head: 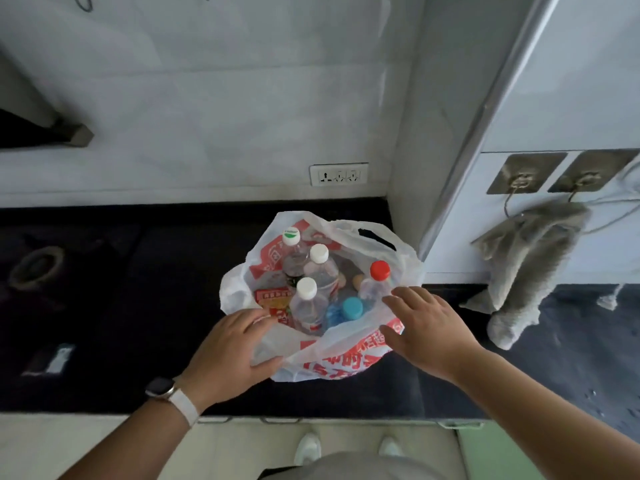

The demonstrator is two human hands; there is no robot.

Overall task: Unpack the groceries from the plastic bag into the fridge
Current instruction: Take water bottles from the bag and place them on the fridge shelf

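Observation:
A white plastic bag (346,362) with red print stands open on the dark counter (121,306). Inside stand several bottles: a green-and-white-capped one (291,237), two white-capped ones (319,253) (306,289), a red-capped one (379,270) and a blue-capped one (352,308). A red and yellow packet (273,299) lies at the bag's left. My left hand (232,348) holds the bag's near left rim, thumb and fingers curled on the plastic. My right hand (426,327) rests with spread, straight fingers on the bag's right rim, close to the red-capped bottle.
The white fridge (554,98) stands at the right, door shut, with a grey cloth (530,268) hanging from hooks (519,181) on its side. A wall socket (338,174) sits behind the bag. A tape roll (36,268) lies on the counter's left.

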